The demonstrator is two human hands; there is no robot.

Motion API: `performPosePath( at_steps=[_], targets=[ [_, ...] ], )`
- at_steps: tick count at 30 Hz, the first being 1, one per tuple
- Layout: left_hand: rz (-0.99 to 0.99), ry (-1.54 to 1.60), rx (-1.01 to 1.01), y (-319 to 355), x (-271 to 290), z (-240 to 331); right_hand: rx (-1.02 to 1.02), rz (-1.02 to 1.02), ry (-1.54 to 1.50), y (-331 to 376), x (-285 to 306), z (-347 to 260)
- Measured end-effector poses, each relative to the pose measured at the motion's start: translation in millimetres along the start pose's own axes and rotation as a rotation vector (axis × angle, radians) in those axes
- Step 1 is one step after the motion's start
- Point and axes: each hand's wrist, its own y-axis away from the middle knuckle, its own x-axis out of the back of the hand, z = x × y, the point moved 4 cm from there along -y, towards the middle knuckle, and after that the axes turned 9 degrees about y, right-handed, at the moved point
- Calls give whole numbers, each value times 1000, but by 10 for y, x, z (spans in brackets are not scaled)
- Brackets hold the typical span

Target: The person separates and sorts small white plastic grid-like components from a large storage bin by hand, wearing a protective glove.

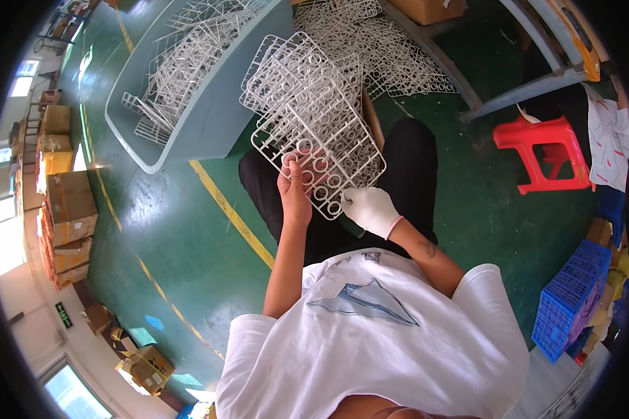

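Centre frame, the left hand's [295, 190] fingers grip a white lattice [321, 143]; the gloved right hand's [372, 211] apparently pinch its lower corner. Rings [334, 208] still fill it, so work looks unfinished; more lattices [405, 63] lie upper centre.

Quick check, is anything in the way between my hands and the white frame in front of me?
Nothing visible is: the left hand holds the frame with the thumb on top, and the right hand is at its near edge, with only its white glove between.
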Motion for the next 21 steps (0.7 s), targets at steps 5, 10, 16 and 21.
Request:
performPosePath(
  at_steps=[5, 10, 16, 21],
  targets=[
    [80, -75, -50, -29, 85, 26, -175, -312, -539, -20, 39, 70],
    [81, -54, -41, -96, 226, -33, 163, -479, -1570, 190, -51, 92],
    [158, -74, -129, -62, 134, 20, -193, -275, -691, 146, -24, -184],
    [181, -140, -177, -47, 39, 54, 174, 114, -25, 123, -108, -313]
  ],
)
